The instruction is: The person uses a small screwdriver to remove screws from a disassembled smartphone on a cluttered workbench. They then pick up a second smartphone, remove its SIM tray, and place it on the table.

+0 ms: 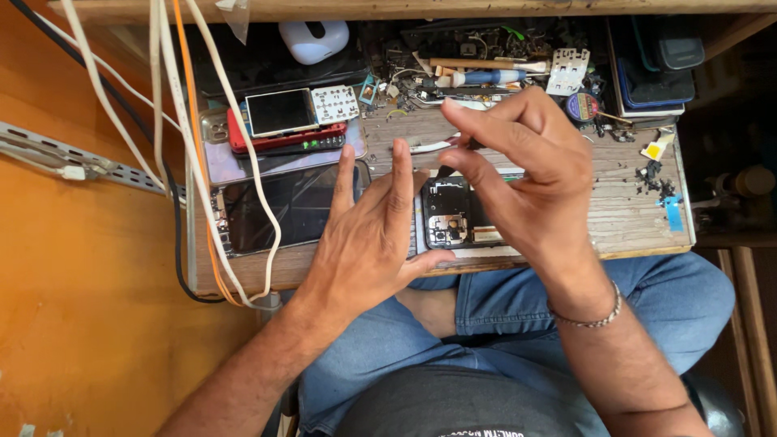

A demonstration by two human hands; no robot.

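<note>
My left hand lay flat with fingers spread, pressing the opened phone down at the counter's near edge. The phone's long axis ran along that edge, its exposed boards facing up. My right hand pinched a thin dark tool, tip angled down onto the phone. A blue-handled screwdriver lay among loose parts at the far edge.

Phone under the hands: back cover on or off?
Off. The phone lies open, its internal parts and camera modules exposed between both hands.

Two hands, perhaps three phones, one screwdriver.
</note>
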